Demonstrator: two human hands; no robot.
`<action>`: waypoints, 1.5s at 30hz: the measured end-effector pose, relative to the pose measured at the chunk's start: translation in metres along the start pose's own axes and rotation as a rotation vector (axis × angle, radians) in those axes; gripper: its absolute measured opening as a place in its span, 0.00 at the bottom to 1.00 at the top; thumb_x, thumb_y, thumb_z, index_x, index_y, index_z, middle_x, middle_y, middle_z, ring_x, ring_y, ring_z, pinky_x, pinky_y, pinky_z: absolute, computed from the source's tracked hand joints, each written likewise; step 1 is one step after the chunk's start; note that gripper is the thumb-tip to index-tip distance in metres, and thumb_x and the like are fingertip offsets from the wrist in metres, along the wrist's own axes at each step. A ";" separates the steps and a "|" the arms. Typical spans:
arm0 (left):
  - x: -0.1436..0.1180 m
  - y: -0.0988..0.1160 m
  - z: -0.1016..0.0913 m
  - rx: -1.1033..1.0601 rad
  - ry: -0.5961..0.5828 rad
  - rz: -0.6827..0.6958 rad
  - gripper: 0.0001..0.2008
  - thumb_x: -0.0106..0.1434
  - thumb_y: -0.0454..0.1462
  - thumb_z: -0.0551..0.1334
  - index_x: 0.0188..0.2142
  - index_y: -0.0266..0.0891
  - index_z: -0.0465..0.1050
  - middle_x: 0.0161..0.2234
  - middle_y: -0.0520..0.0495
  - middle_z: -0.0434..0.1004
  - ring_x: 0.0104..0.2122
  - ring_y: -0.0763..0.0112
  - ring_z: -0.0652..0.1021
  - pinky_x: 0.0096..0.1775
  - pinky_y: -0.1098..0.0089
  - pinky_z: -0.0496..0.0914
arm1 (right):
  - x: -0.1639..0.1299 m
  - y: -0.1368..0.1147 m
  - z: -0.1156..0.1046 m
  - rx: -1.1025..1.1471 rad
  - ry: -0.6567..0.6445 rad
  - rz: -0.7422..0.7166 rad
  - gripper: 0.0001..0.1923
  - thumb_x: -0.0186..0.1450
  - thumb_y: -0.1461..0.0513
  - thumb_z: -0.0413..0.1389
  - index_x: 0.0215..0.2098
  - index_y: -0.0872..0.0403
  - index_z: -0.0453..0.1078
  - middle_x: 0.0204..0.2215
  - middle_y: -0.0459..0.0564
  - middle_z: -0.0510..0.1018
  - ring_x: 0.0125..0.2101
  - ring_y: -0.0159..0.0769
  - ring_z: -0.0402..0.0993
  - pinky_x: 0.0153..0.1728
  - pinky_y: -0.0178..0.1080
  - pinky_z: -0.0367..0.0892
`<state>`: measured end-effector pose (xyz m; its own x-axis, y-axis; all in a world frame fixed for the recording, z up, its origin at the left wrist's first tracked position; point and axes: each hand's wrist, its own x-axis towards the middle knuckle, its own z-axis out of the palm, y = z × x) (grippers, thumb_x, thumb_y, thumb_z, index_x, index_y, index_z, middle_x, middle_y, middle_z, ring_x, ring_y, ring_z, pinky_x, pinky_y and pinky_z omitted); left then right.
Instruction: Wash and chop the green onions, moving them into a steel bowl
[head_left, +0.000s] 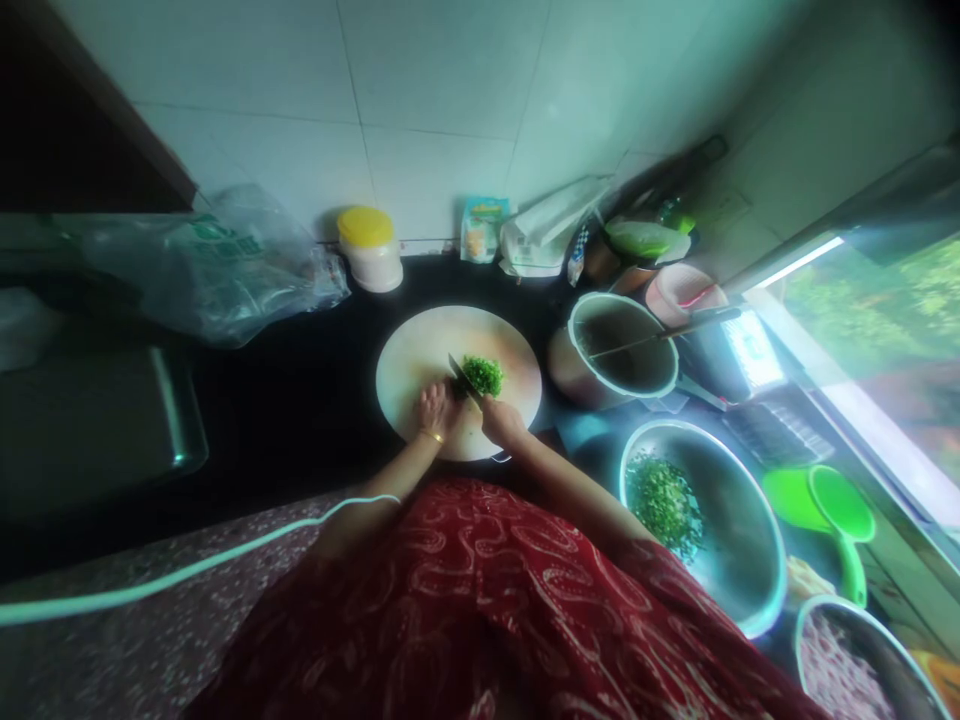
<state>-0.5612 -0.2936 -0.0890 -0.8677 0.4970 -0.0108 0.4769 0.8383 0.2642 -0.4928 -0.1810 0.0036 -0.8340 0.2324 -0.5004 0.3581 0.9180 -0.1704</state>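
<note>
On a round white cutting board point(405, 345) lies a small heap of finely chopped greens point(484, 375). My right hand point(502, 421) is closed around the handle of a knife point(463, 375), whose dark blade points up and to the left along the heap's left edge. Just left of the blade, my left hand point(434, 408) rests on the board with its fingers bent. A dark patch lies between these fingers and the blade; what they hold there is too unclear to name. A thin bracelet circles the left wrist.
Right of the board stand a deep pot point(577, 375), a metal bowl point(739, 530) with chopped greens and another bowl point(806, 610) of pinkish food. A green ladle-like scoop point(844, 505) lies near the window. Behind are a yellow-lidded jar point(373, 262) and plastic bags point(240, 270). A white cable point(187, 572) crosses the left.
</note>
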 end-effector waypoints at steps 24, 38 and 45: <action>0.017 -0.027 -0.003 -0.182 0.000 0.053 0.20 0.69 0.33 0.47 0.59 0.34 0.61 0.49 0.37 0.74 0.49 0.62 0.73 0.51 0.64 0.66 | 0.005 -0.013 0.006 -0.014 0.008 0.023 0.21 0.68 0.67 0.40 0.57 0.59 0.59 0.42 0.63 0.77 0.44 0.48 0.76 0.43 0.46 0.68; 0.005 -0.016 0.000 -0.144 -0.044 0.132 0.29 0.67 0.40 0.53 0.65 0.30 0.52 0.64 0.30 0.56 0.61 0.50 0.62 0.56 0.57 0.62 | 0.008 -0.010 0.009 0.002 0.019 0.017 0.22 0.67 0.67 0.41 0.58 0.57 0.59 0.41 0.62 0.78 0.44 0.49 0.76 0.43 0.46 0.69; 0.016 -0.022 0.003 -0.046 -0.099 0.077 0.23 0.70 0.33 0.44 0.62 0.39 0.58 0.58 0.35 0.66 0.50 0.58 0.73 0.50 0.59 0.67 | 0.007 -0.008 0.004 0.000 0.005 0.012 0.24 0.67 0.67 0.39 0.61 0.57 0.56 0.42 0.62 0.77 0.45 0.49 0.75 0.44 0.47 0.68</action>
<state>-0.5856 -0.3035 -0.0976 -0.8092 0.5815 -0.0835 0.5330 0.7865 0.3120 -0.4993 -0.1881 -0.0022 -0.8318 0.2452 -0.4980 0.3680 0.9152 -0.1640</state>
